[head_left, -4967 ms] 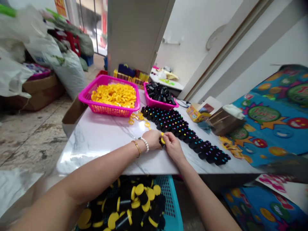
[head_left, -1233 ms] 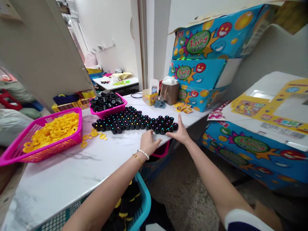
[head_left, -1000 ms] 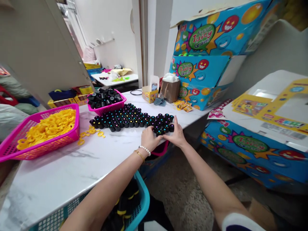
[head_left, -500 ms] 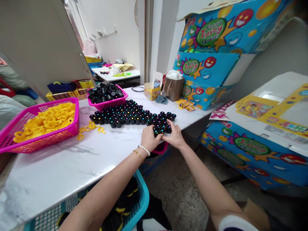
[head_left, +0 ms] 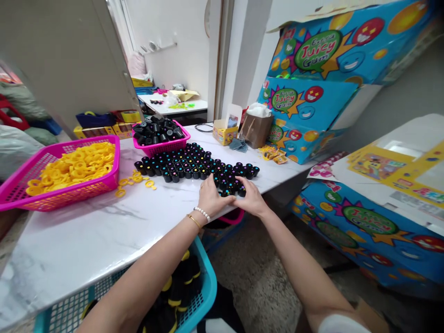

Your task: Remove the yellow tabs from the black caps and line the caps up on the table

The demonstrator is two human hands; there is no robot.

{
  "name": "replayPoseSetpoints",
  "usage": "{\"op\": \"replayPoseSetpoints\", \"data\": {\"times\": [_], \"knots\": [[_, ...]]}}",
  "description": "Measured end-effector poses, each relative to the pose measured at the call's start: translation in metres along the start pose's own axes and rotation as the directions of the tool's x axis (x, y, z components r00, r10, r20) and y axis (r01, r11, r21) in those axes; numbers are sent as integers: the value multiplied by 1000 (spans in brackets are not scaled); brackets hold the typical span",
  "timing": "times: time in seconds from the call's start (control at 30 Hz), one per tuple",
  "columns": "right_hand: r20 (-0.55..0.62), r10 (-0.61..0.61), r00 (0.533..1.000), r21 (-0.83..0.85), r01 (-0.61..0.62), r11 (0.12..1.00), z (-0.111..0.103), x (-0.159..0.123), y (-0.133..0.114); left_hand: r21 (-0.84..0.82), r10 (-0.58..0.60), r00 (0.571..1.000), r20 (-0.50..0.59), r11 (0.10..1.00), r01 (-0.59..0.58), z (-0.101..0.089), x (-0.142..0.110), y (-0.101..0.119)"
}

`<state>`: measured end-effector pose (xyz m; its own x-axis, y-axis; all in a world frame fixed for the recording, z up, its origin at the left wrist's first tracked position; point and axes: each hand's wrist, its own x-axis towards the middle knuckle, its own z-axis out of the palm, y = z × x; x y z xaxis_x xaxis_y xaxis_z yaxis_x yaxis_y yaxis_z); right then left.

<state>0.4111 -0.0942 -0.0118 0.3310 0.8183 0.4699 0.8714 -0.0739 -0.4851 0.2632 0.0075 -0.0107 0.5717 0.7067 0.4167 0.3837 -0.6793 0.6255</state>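
A dense cluster of small black cylinders [head_left: 194, 165] with coloured dots on top stands upright on the white marble table [head_left: 104, 231]. My left hand [head_left: 210, 198] and my right hand [head_left: 250, 199] cup the near right end of that cluster from both sides, fingers curled against the cylinders. Neither hand lifts anything clear of the table. A pearl bracelet and a gold bangle sit on my left wrist.
A large pink basket [head_left: 21, 196] of yellow rings is at the left, with loose yellow rings [head_left: 135, 181] beside it. A smaller pink basket [head_left: 166, 144] holds black cylinders. A blue basket [head_left: 204, 286] sits below the table edge. Colourful gum boxes [head_left: 305, 106] stand on the right.
Since five seconds ago the view swung right. In the last second my right hand closed in from the cluster's far right end, and both hands pressed the end cylinders together.
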Motion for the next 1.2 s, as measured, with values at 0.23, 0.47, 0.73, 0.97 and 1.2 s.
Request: {"op": "replayPoseSetpoints", "data": {"times": [0.23, 0.47, 0.73, 0.97, 1.2], "knots": [[65, -91, 994, 66, 87, 994, 3, 7, -10, -38, 9, 1000, 15, 999, -8, -4, -4, -2], [116, -137, 984, 155, 119, 981, 6, 17, -12, -81, 29, 999, 31, 996, -27, -8, 1, -4], [129, -44, 991, 181, 20, 983, 1, 12, -18, -84, 40, 995, 89, 996, -32, -14, 0, -3], [180, -49, 983, 189, 14, 982, -7, 6, -12, -101, 51, 996, 77, 994, -43, -15, -2, -6], [236, -3, 972, 265, -62, 962, -4, 7, -12, -91, 69, 996, 58, 994, -63, -14, -2, -6]]}}
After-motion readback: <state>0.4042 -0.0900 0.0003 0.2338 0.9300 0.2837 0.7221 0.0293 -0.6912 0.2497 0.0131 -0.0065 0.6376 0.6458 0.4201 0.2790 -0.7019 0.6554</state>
